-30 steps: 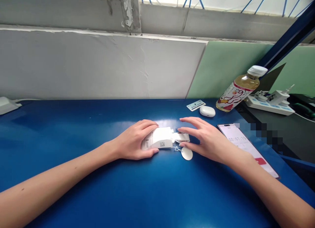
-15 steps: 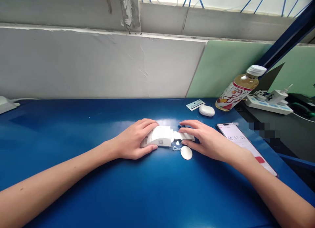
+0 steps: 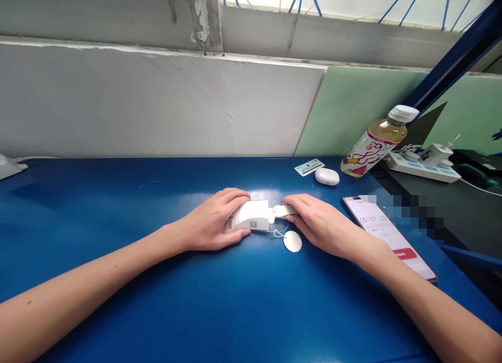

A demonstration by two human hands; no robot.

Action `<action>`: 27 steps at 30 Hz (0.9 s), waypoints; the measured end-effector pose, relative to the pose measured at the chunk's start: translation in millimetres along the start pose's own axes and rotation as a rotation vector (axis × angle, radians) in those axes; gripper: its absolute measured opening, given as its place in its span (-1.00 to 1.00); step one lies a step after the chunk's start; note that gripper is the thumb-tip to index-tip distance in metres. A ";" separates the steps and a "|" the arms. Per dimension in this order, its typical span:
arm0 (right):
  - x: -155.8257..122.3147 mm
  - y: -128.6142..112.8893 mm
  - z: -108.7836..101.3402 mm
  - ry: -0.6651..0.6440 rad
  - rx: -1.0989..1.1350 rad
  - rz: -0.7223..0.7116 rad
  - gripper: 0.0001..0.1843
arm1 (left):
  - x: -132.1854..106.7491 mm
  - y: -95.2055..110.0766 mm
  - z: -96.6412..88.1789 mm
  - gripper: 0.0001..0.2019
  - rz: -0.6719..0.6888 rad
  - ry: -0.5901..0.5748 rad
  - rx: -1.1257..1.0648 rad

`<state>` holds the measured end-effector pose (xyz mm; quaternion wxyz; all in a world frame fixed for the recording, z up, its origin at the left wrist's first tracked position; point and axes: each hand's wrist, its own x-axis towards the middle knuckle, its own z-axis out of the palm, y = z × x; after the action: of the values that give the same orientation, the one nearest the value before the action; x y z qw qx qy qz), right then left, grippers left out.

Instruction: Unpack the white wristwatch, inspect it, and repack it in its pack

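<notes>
Hands: I have 2 in view over the blue worktop [image 3: 219, 310]. Left hand [image 3: 217, 222] wraps the left end of a white packet [image 3: 253, 215], thumb along the near side, fingers along the far side. Right hand [image 3: 317, 222] has its fingers bent, pinching a white strip [image 3: 280, 211] between thumb and fingertips; I cannot tell how far the strip runs under the fingers.

Packet: lies on the worktop, nearer the far edge than the near, about midway between the left and right sides of my view. I note 1 square printed code on its white face, part of a barcode beside the left palm, and clear film [image 3: 276, 227] at the right end. The strip extends from that end toward the right hand.

Just below the strip: 1 bead chain [image 3: 278, 234] joined to 1 pale round disc [image 3: 293, 241], flat on the worktop.

Toward the far right corner: 1 printed card [image 3: 309, 167], an earbud case [image 3: 327, 177] beside it, and a capped bottle [image 3: 372, 143] at the corner itself. Phone [image 3: 376, 229] lies screen up near the right edge, partly behind the right forearm; I read its timer as 00:07:20, digits faint.
</notes>
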<state>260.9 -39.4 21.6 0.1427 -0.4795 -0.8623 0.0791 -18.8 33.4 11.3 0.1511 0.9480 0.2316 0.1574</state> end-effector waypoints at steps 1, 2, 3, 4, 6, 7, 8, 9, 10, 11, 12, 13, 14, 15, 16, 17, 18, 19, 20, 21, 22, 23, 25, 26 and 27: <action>-0.2 1.0 -1.1 0.008 -0.010 0.012 -0.76 | 0.1 0.1 -0.4 -0.51 0.004 0.006 0.000; -0.3 2.3 -2.1 0.023 -0.024 0.023 -0.75 | 0.3 0.2 -0.8 -0.51 0.005 0.005 0.004; -0.5 4.0 -3.1 0.047 -0.040 0.030 -0.74 | 0.6 0.6 -1.2 -0.50 0.005 -0.003 0.015; -0.5 5.8 -3.9 0.080 -0.056 0.038 -0.73 | 1.0 1.1 -1.7 -0.50 0.000 -0.009 0.023; -0.2 9.0 -4.8 0.180 -0.067 0.059 -0.71 | 1.8 2.5 -2.5 -0.48 -0.019 -0.015 0.037; 0.2 10.1 -5.0 0.247 -0.064 0.076 -0.70 | 2.1 3.3 -2.8 -0.47 -0.029 -0.017 0.042; 0.7 10.8 -5.1 0.325 -0.058 0.093 -0.69 | 2.1 4.1 -2.8 -0.46 -0.038 -0.018 0.046; 1.3 11.0 -5.1 0.409 -0.056 0.110 -0.68 | 1.9 4.8 -2.5 -0.46 -0.046 -0.020 0.051; 1.9 10.7 -5.3 0.491 -0.057 0.127 -0.68 | 1.5 5.3 -2.0 -0.45 -0.052 -0.024 0.058; 2.5 10.1 -5.6 0.564 -0.065 0.143 -0.68 | 0.9 5.5 -1.1 -0.44 -0.057 -0.031 0.067; 3.0 9.2 -5.9 0.621 -0.076 0.157 -0.68 | 0.3 5.5 0.0 -0.42 -0.059 -0.037 0.077; 3.5 8.3 -6.3 0.666 -0.086 0.166 -0.68 | -0.3 5.3 1.0 -0.38 -0.057 -0.037 0.088; 3.8 7.5 -6.6 0.696 -0.092 0.172 -0.68 | -0.8 4.8 1.8 -0.32 -0.052 -0.017 0.098; 4.0 6.8 -6.8 0.714 -0.095 0.172 -0.68 | -0.9 4.4 2.1 -0.24 -0.043 0.029 0.103; 4.2 6.3 -6.7 0.719 -0.094 0.167 -0.68 | -0.7 4.0 1.7 -0.16 -0.031 0.104 0.100; 4.3 5.9 -6.3 0.716 -0.089 0.160 -0.68 | -0.2 4.1 0.5 -0.10 -0.016 0.202 0.093; 4.2 5.4 -5.5 0.702 -0.080 0.147 -0.68 | 0.6 4.9 -1.7 -0.08 0.000 0.317 0.081; 4.2 4.7 -4.4 0.677 -0.067 0.127 -0.68 | 1.6 6.5 -4.5 -0.13 0.029 0.426 0.067; 4.0 3.4 -3.1 0.641 -0.051 0.098 -0.67 | 2.5 9.3 -7.9 -0.21 0.053 0.526 0.077; 3.7 1.6 -1.6 0.601 -0.037 0.062 -0.67 | 3.3 13.2 -11.3 -0.29 0.080 0.617 0.099; 3.4 -1.1 0.0 0.561 -0.027 0.021 -0.67 | 3.7 18.2 -14.4 -0.35 0.106 0.684 0.123; 3.0 -4.6 1.6 0.522 -0.021 -0.022 -0.67 | 3.8 24.3 -17.0 -0.39 0.138 0.710 0.146; 2.2 -13.6 4.2 0.475 -0.020 -0.094 -0.67 | 2.5 38.2 -19.8 -0.45 0.209 0.700 0.212; 1.9 -18.7 5.2 0.468 -0.013 -0.123 -0.67 | 1.4 45.3 -19.9 -0.48 0.244 0.643 0.242; 1.6 -23.9 5.9 0.467 -0.002 -0.147 -0.67 | 0.2 51.9 -19.4 -0.49 0.276 0.574 0.257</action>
<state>238.9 -50.6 22.9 0.3431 -0.4207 -0.8386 -0.0453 -5.4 -6.3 47.5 -0.0638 0.8988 0.1522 0.4062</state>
